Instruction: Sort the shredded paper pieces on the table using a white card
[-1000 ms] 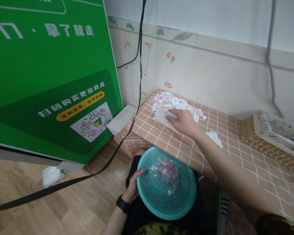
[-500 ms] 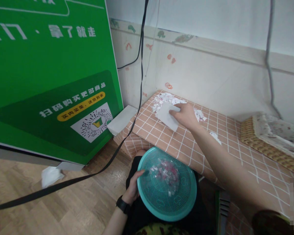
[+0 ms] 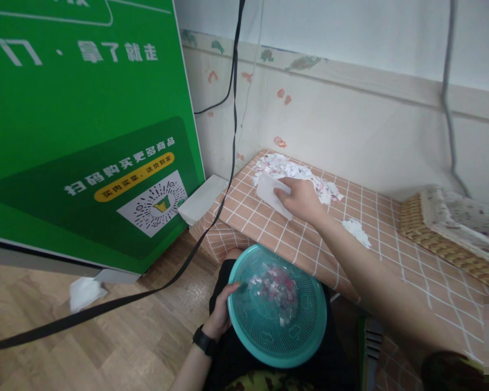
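My right hand [image 3: 300,199] is closed on a flat white plastic scraper [image 3: 271,194], tilted over the checked tablecloth. Right behind the scraper lies a heap of small paper scraps [image 3: 287,165], white with some pink. Under my right forearm sits a smaller pile of white scraps [image 3: 356,232]. In my lap rests a round teal plastic colander [image 3: 264,350], tilted a little, with a cluster of pink and clear shiny scraps [image 3: 277,290] in it. My left hand [image 3: 221,309] grips its left rim, thumb over the edge and the other fingers hidden beneath.
A wicker basket [image 3: 413,221] with a cloth lining stands at the table's right. To the left rises a green cabinet [image 3: 85,108] beside a white box [image 3: 204,200]. A black strap [image 3: 195,255] hangs across the table's left corner. White crumpled paper [image 3: 85,293] lies on the floor.
My right hand has drawn the scraper slightly toward me and to the left, tilting it flatter. More of both scrap piles shows. My left hand and the colander have stayed put.
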A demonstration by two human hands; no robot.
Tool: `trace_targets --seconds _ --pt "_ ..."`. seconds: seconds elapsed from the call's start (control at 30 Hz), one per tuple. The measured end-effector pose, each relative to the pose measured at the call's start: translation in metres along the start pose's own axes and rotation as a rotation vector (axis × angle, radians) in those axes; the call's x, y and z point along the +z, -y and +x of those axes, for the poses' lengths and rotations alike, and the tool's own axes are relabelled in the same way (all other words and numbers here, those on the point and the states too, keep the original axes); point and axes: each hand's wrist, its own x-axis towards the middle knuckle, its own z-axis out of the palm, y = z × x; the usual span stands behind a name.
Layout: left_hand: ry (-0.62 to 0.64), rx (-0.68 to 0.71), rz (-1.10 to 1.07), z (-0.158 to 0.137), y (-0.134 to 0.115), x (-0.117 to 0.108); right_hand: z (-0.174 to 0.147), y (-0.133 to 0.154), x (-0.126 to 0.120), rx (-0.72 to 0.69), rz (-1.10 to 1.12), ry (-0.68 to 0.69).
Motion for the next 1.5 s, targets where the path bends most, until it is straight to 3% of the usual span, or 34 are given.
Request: trace_targets --seconds 0.27,0.4,0.77,1.0,1.07,1.17,1.27,1.4,1.5 --pt "-0.015 0.01 0.005 0.002 0.001 -0.001 -0.012 0.016 -0.006 -0.263 -0.318 0.191" --pt "-0.005 0.015 0.008 0.002 0.002 -0.003 -0.03 0.021 -0.006 -0.353 -0.314 0.234" --pt "-0.012 0.002 -0.012 0.002 0.002 -0.003 -0.048 0.004 -0.019 -0.288 -0.149 0.215" --pt "0.024 -0.014 -0.024 0.0 0.002 -0.003 -0.023 -0.022 -0.035 -0.015 0.158 0.14" --pt "0.024 -0.016 -0.032 -0.001 0.001 -0.002 -0.011 -0.028 -0.038 0.056 0.259 0.194" --pt "0.032 -0.015 -0.044 -0.002 0.001 -0.001 0.007 -0.031 -0.032 0.048 0.362 0.34" --pt "0.05 -0.007 -0.032 -0.001 0.001 -0.002 0.024 -0.025 -0.012 0.006 0.234 0.459" --pt "0.039 0.003 -0.028 0.002 0.002 -0.005 0.047 -0.006 0.017 -0.035 -0.119 0.47" --pt "0.038 0.013 -0.035 0.003 0.002 -0.005 0.06 0.01 0.028 -0.094 -0.229 0.455"
